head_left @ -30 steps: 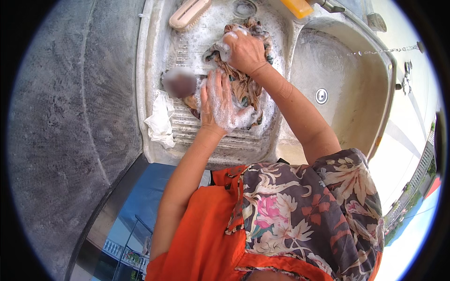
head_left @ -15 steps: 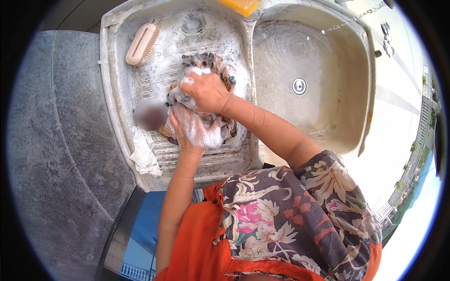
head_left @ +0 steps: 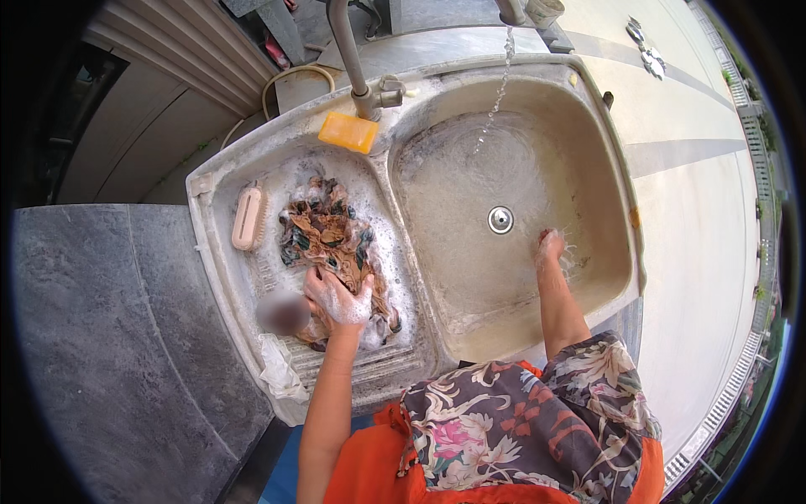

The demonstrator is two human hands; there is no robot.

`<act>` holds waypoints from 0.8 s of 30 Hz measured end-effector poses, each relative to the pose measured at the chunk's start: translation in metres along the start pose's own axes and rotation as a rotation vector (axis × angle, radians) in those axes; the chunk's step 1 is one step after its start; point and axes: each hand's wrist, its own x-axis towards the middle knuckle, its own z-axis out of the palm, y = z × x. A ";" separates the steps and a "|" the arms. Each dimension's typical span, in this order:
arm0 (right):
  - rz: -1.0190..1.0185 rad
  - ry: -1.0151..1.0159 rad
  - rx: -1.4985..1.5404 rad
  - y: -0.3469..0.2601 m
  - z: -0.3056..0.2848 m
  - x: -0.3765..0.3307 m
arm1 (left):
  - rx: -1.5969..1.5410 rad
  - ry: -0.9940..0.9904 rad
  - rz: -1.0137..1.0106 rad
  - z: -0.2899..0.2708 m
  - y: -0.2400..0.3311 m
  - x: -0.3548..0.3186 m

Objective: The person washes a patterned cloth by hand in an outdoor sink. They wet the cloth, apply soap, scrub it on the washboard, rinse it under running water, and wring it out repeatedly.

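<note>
Soapy patterned cloth (head_left: 336,244) in left basin (head_left: 220,252), left hand (head_left: 337,296) gripping

An outdoor laundry spot beside a house.

A weathered double stone sink (head_left: 625,210) with a ribbed washboard basin stands against a corrugated wall (head_left: 159,63), open to sunlit pavement (head_left: 705,193). A pipe tap (head_left: 512,13) runs water into the right basin, while a yellow soap bar (head_left: 348,132), a scrubbing brush (head_left: 248,217) and sudsy patterned cloth (head_left: 332,239) sit in and around the left one.
</note>
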 end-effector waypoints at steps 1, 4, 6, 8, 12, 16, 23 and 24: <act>-0.015 -0.147 0.061 0.019 0.016 -0.021 | 0.086 -0.002 -0.011 0.000 0.008 0.006; 0.671 -1.088 0.915 -0.012 0.048 -0.153 | 0.022 -0.007 0.026 0.014 -0.006 0.021; 0.872 -1.531 0.977 -0.041 0.082 -0.229 | 0.031 0.168 0.148 0.032 -0.014 0.032; 0.753 -1.886 0.796 -0.080 0.105 -0.313 | -0.527 0.152 -0.012 0.047 -0.027 0.048; 0.099 -1.920 0.221 -0.144 0.099 -0.399 | -1.682 -0.264 -0.320 -0.006 -0.012 0.063; -0.218 -1.098 0.228 -0.140 0.085 -0.280 | -1.157 0.003 -0.152 -0.127 0.038 0.074; 0.294 -0.548 0.352 0.019 0.036 -0.065 | -1.126 -0.023 -0.254 -0.145 -0.038 0.019; 0.491 -0.865 0.419 -0.005 0.048 -0.112 | -1.054 -0.067 -0.344 -0.116 -0.075 0.011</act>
